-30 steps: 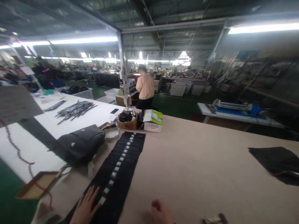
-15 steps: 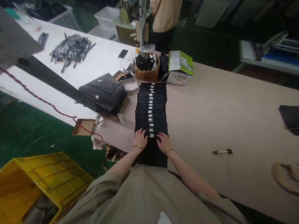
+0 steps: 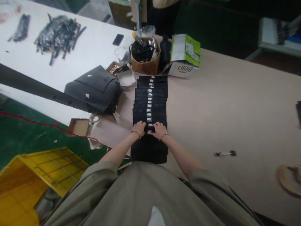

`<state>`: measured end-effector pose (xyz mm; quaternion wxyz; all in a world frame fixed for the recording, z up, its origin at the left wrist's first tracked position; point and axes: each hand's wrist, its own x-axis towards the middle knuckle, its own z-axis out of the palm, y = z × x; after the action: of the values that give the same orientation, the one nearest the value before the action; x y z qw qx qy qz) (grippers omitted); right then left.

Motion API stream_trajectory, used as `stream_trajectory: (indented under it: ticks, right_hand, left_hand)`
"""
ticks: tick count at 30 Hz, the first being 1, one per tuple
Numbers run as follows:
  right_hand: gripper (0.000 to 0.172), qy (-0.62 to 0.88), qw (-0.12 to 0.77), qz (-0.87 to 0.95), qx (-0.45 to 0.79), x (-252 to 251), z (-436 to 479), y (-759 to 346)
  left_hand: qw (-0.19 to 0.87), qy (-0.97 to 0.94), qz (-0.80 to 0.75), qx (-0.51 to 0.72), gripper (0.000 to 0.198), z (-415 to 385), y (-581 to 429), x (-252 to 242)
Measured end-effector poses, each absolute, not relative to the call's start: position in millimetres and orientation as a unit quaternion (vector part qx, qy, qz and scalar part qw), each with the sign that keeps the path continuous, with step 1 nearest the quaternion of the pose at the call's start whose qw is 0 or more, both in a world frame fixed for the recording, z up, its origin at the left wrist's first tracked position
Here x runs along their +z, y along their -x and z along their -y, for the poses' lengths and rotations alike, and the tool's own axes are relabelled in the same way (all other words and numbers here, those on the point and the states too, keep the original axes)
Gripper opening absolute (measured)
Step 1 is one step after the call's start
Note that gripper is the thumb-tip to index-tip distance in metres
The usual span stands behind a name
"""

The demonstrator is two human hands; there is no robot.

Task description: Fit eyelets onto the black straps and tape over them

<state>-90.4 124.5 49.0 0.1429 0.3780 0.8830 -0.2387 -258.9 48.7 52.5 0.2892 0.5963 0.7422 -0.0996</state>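
A row of overlapping flat black fabric pieces runs away from my body, each showing a small white label near its middle. My left hand is at the left of the nearest label, its fingers curled on the top black piece. On the other side of that label, my right hand grips the same piece with bent fingers. Below both hands lies the plain black near end of the row. The fingertips and the fabric under them are partly hidden.
Left of the row sits a stack of grey fabric pieces. A round brown container of tools and a DRAFT carton stand beyond. A yellow crate is at lower left; a small clip-like item lies right.
Both hands have moved inward toward the nearest label, and their fingers have gone from spread to curled. The head view has tilted down, and the near end of the black row looks shifted.
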Motion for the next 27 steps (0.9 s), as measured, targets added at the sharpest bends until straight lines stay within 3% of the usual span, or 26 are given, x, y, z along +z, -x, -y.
stream_trajectory:
  ticks: [3,6,10,13,16,19,22,25,27]
  right_hand:
    - [0.033,-0.352,0.215,-0.876,-0.25,46.7,-139.0,94.1]
    - [0.021,-0.312,0.188,-0.901,-0.235,46.8,-151.1,94.6]
    - [0.039,-0.339,0.17,-0.896,-0.233,46.3,-166.0,98.9]
    - [0.031,-0.314,0.221,-0.889,-0.251,46.1,-174.1,102.2]
    - [0.023,-0.277,0.169,-0.914,-0.244,46.9,-184.9,106.5]
    - [0.037,-0.308,0.135,-0.914,-0.225,45.8,-200.7,116.5]
    - [0.041,-0.318,0.198,-0.897,-0.235,42.9,-216.4,129.1]
    - [0.028,-0.263,0.19,-0.914,-0.244,40.9,-229.2,138.2]
    - [0.034,-0.261,0.153,-0.925,-0.231,40.5,-236.5,142.5]
  left_hand:
    - [0.318,-0.589,-0.73,-0.135,0.032,-56.1,260.3,51.3]
    - [0.31,-0.599,-0.728,-0.123,0.021,-64.4,260.9,52.6]
    - [0.304,-0.571,-0.751,-0.127,0.047,-82.8,260.0,53.1]
    - [0.341,-0.563,-0.735,-0.16,0.035,-91.4,258.9,52.0]
    - [0.323,-0.579,-0.734,-0.146,0.022,-96.7,264.3,52.8]
    - [0.274,-0.572,-0.765,-0.113,0.036,-107.8,275.6,54.0]
    - [0.305,-0.549,-0.767,-0.134,0.053,-122.3,286.2,54.4]
    - [0.329,-0.555,-0.749,-0.15,0.037,-135.2,295.2,54.3]
    - [0.311,-0.56,-0.754,-0.144,0.037,-143.3,300.8,54.3]
